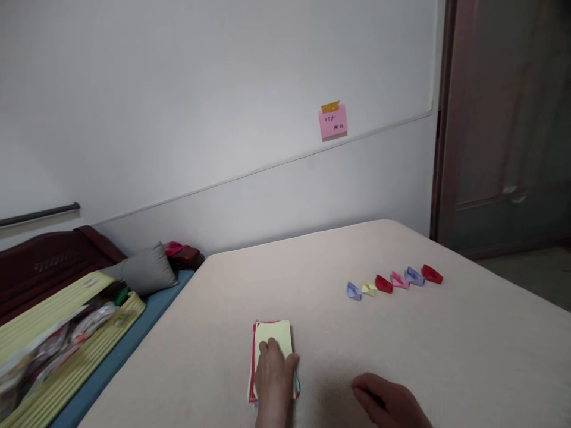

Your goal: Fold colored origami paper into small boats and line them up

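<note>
My left hand lies on a stack of coloured paper sheets, fingers over the pale yellow top sheet, with red and blue edges showing beneath it. The hand hides the lower part of the stack. My right hand rests on the pale beige padded surface to the right of the stack, fingers loosely curled and holding nothing. Farther off stands a slanting row of several small folded paper boats in lilac, yellow, red and pink, apart from both hands.
The beige surface ends at a rounded corner near the wall. To its left lie a blue padded strip, a yellow ribbed bag with mixed items, a grey cushion and a dark red wooden bed end. A pink note is taped to the wall.
</note>
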Demonstrator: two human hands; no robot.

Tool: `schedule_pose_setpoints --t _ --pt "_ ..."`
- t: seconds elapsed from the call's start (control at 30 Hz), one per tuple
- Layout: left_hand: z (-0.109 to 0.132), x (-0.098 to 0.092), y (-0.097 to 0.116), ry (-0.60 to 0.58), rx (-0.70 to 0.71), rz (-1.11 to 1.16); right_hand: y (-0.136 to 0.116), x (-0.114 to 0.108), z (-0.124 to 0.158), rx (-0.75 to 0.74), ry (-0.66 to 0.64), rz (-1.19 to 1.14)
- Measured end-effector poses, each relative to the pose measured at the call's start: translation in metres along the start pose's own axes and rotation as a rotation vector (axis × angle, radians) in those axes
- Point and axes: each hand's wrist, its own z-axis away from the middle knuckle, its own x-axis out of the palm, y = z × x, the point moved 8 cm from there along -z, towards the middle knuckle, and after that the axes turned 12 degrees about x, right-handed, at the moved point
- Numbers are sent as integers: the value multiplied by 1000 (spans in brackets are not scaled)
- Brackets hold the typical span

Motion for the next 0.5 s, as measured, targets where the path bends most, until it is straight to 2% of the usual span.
schedule_pose_setpoints --t 0.5 --pt "0 1 0 3 16 30 7 7 -3 44 -86 61"
